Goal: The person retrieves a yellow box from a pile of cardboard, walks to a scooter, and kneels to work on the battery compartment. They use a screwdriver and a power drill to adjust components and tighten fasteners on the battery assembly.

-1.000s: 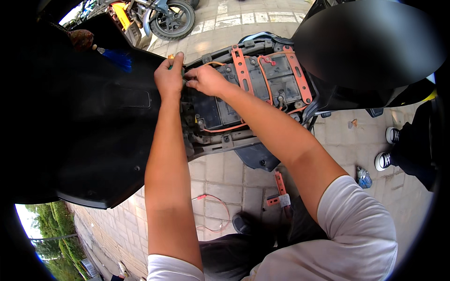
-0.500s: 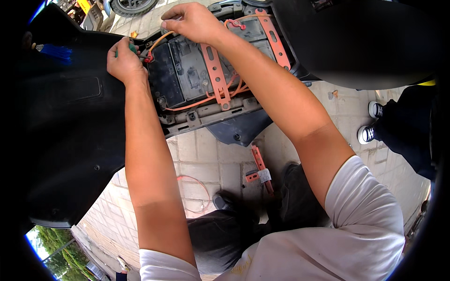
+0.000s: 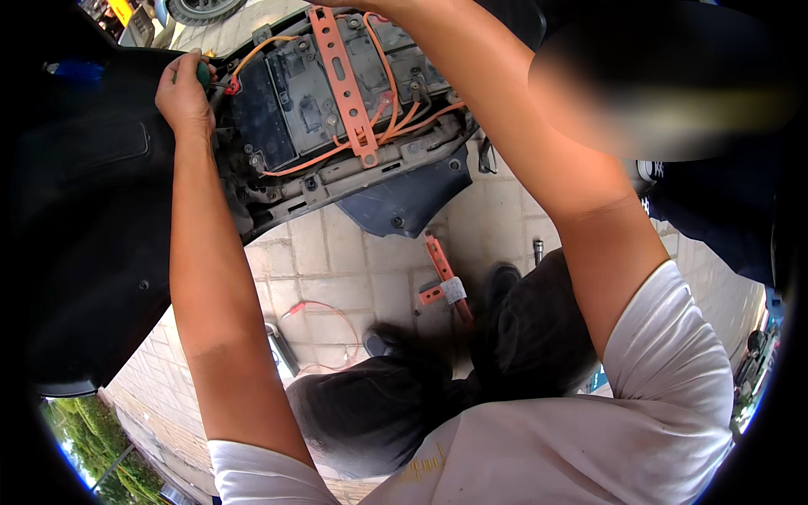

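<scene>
My left hand [image 3: 185, 93] is closed around a screwdriver with a green handle [image 3: 203, 74]. Its shaft points at a red-capped terminal [image 3: 232, 85] at the left end of a row of dark batteries [image 3: 303, 93]. An orange cable [image 3: 257, 52] runs from that terminal along the far side. Across the batteries lies an orange perforated metal strap [image 3: 341, 80], with more orange cables [image 3: 391, 71] to its right. My right hand [image 3: 358, 3] is at the upper edge, beyond the strap's far end. Its fingers are cut off there, so what they do is hidden.
Black vehicle panels [image 3: 93, 236] flank the battery bay at left and right. A loose orange bracket [image 3: 442, 273], a thin red lead [image 3: 337, 311] and a metal socket tool [image 3: 539, 251] lie on the paving. A person in dark trousers [image 3: 715, 210] stands at the right.
My right hand has moved away from the orange cable by the left terminal, to the picture's upper edge. My left hand still holds the screwdriver at the terminal. The whole view has shifted.
</scene>
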